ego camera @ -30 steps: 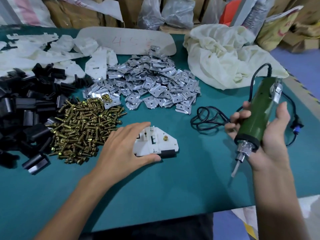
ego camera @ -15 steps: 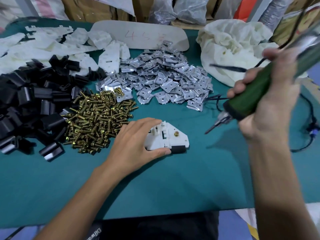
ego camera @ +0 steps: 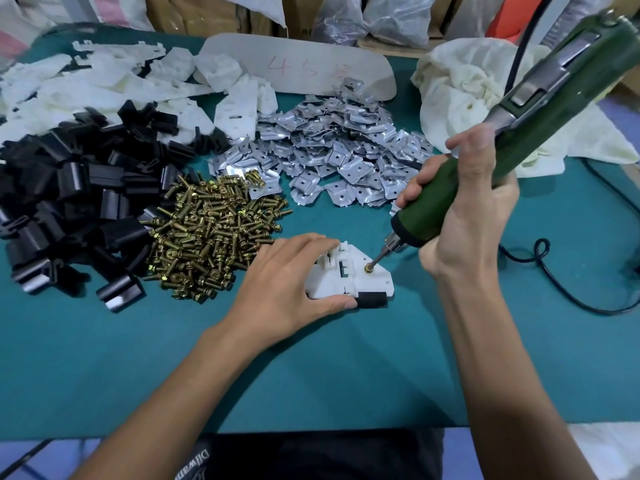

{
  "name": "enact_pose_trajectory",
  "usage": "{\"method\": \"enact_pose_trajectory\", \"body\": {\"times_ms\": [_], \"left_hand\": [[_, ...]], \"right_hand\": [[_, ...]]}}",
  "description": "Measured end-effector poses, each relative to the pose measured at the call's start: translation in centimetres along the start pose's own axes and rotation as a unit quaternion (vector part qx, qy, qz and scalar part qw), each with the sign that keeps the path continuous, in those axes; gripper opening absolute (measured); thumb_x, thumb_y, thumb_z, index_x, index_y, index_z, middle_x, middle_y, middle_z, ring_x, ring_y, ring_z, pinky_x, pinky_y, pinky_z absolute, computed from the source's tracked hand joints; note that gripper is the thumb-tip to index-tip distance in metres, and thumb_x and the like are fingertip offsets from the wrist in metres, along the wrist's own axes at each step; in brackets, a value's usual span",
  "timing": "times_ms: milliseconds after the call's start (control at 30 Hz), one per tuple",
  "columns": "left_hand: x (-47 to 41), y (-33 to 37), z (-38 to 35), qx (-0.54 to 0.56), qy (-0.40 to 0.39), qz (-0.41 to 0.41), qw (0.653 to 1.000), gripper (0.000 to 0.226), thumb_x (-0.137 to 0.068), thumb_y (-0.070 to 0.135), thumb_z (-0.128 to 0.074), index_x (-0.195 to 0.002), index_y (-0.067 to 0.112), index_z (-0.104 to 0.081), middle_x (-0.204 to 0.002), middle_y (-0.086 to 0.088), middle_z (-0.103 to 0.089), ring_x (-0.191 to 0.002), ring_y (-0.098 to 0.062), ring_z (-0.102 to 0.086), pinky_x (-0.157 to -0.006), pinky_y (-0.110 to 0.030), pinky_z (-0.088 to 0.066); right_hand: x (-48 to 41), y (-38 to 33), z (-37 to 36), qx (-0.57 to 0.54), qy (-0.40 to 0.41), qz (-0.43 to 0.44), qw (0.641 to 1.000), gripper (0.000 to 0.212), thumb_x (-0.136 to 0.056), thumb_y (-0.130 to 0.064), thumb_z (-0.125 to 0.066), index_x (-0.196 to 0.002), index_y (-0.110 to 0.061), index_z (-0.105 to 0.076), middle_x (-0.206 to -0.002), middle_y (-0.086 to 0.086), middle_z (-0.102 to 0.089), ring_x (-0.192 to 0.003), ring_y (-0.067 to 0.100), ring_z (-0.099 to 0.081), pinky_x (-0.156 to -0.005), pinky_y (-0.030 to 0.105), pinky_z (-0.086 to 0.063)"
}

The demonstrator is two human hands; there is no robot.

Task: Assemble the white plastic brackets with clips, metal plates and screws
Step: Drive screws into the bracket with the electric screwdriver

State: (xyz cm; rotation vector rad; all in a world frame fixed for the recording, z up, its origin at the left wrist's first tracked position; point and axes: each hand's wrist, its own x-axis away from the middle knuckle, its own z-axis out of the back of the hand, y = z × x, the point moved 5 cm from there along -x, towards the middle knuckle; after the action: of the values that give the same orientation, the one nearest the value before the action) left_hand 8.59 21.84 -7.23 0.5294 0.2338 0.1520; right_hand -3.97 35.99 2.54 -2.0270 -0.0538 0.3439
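White plastic bracket [ego camera: 349,277] lay flat on the teal table mat [ego camera: 346,375], near the front edge and just beside the heap of brass screws [ego camera: 211,237]. The left hand [ego camera: 287,289] pressed it down with straight fingers, thumb along its near edge. The right hand [ego camera: 464,216] was wrapped around a green electric screwdriver [ego camera: 519,133], tilted so that its bit met the screw [ego camera: 367,268] seated in the bracket's upper face.

One black clip [ego camera: 372,299] was already fitted on the bracket's near corner and the screw stood in its hole. Whether a metal plate sat beneath could not be seen. By the look of it, driving the screw home was the last step left on this piece, while the stock on the table suggested many more pieces to go.

Behind lay a pile of loose white brackets [ego camera: 121,77], flat mouldings with notched, irregular outlines. Beside them were glossy black clips [ego camera: 69,202], folded into blocky channels. Further right, thin bright metal plates [ego camera: 332,150] showed as squarish stampings, each with a centre hole. The screws were yellowish, with washers under their heads. A crumpled pale cloth [ego camera: 467,98] and the tool's black cable [ego camera: 571,292] lay to the right.
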Motion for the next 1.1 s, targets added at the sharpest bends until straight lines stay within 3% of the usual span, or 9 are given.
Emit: {"method": "enact_pose_trajectory", "body": {"times_ms": [333,467,567,633,700,767,833,900,1100], "left_hand": [[-0.1,0.1,0.1,0.002,0.001,0.001,1.0,0.084,-0.072,0.081,-0.057,-0.138,0.03,-0.053,-0.138,0.012,-0.054,-0.121,-0.013,-0.049,-0.101,-0.032,-0.034],[-0.1,0.2,0.1,-0.005,0.005,0.0,1.0,0.083,-0.071,0.079,-0.059,-0.138,0.029,-0.055,-0.137,0.011,-0.056,-0.12,-0.015,-0.051,-0.101,-0.035,-0.037],[0.0,0.2,0.0,-0.003,0.007,0.0,1.0,0.083,-0.072,0.08,-0.057,-0.138,0.029,-0.055,-0.137,0.01,-0.056,-0.121,-0.016,-0.051,-0.101,-0.035,-0.037],[0.0,0.1,0.0,-0.001,0.007,0.0,1.0,0.084,-0.072,0.081,-0.056,-0.138,0.03,-0.054,-0.138,0.01,-0.055,-0.122,-0.015,-0.05,-0.101,-0.035,-0.036],[0.0,0.1,0.0,0.001,0.012,-0.001,1.0,0.084,-0.072,0.081,-0.055,-0.138,0.029,-0.055,-0.138,0.009,-0.056,-0.122,-0.016,-0.051,-0.101,-0.035,-0.036],[0.0,0.1,-0.1,0.004,0.013,-0.001,1.0,0.084,-0.071,0.081,-0.056,-0.138,0.029,-0.055,-0.138,0.009,-0.056,-0.122,-0.016,-0.051,-0.101,-0.036,-0.037],[0.0,-0.1,-0.1,0.005,0.01,-0.001,1.0,0.084,-0.072,0.082,-0.055,-0.138,0.03,-0.054,-0.139,0.011,-0.055,-0.122,-0.015,-0.051,-0.102,-0.036,-0.037],[-0.1,-0.2,-0.2,0.003,0.009,-0.002,1.0,0.085,-0.072,0.083,-0.054,-0.138,0.03,-0.054,-0.138,0.011,-0.055,-0.121,-0.015,-0.051,-0.101,-0.036,-0.038],[-0.2,-0.2,-0.3,0.002,0.015,-0.005,1.0,0.083,-0.072,0.083,-0.054,-0.136,0.031,-0.054,-0.136,0.012,-0.056,-0.12,-0.015,-0.052,-0.1,-0.037,-0.04]], "right_hand": [[0.2,0.2,-0.2,0.044,-0.015,0.02,0.999,0.063,-0.062,-0.063,-0.088,-0.087,-0.013,-0.058,-0.064,0.005,-0.06,-0.047,0.022,-0.056,-0.052,0.032,-0.05],[1.1,-0.3,-1.5,0.116,-0.059,0.066,0.989,0.047,-0.073,-0.057,-0.086,-0.085,-0.019,-0.061,-0.07,-0.001,-0.063,-0.057,0.021,-0.062,-0.056,0.038,-0.056],[1.7,-0.4,-2.7,0.153,-0.082,0.093,0.98,0.044,-0.074,-0.05,-0.088,-0.086,-0.018,-0.06,-0.071,0.013,-0.06,-0.064,0.045,-0.061,-0.058,0.055,-0.056],[1.6,-0.2,-3.1,0.154,-0.087,0.08,0.981,0.038,-0.074,-0.037,-0.088,-0.087,-0.014,-0.061,-0.072,0.006,-0.064,-0.07,0.048,-0.064,-0.061,0.06,-0.055],[1.3,-0.1,-3.0,0.157,-0.093,0.059,0.981,0.043,-0.075,-0.033,-0.087,-0.095,-0.001,-0.065,-0.082,0.006,-0.072,-0.08,0.042,-0.069,-0.069,0.057,-0.058],[0.8,-0.2,-2.6,0.168,-0.095,0.044,0.98,0.054,-0.076,-0.036,-0.085,-0.106,0.005,-0.066,-0.094,0.006,-0.079,-0.09,0.026,-0.075,-0.075,0.039,-0.061],[0.4,-0.2,-2.1,0.164,-0.094,0.038,0.981,0.049,-0.078,-0.036,-0.084,-0.108,-0.001,-0.069,-0.099,0.003,-0.08,-0.098,0.019,-0.076,-0.081,0.029,-0.058],[0.1,-0.1,-1.9,0.131,-0.091,0.03,0.987,0.04,-0.079,-0.033,-0.084,-0.107,-0.008,-0.069,-0.103,0.006,-0.08,-0.102,0.024,-0.076,-0.081,0.033,-0.059],[-0.2,0.7,-2.2,0.114,-0.08,0.045,0.989,0.063,-0.073,-0.048,-0.09,-0.094,0.001,-0.056,-0.065,0.007,-0.061,-0.047,0.023,-0.059,-0.05,0.034,-0.052]]}}
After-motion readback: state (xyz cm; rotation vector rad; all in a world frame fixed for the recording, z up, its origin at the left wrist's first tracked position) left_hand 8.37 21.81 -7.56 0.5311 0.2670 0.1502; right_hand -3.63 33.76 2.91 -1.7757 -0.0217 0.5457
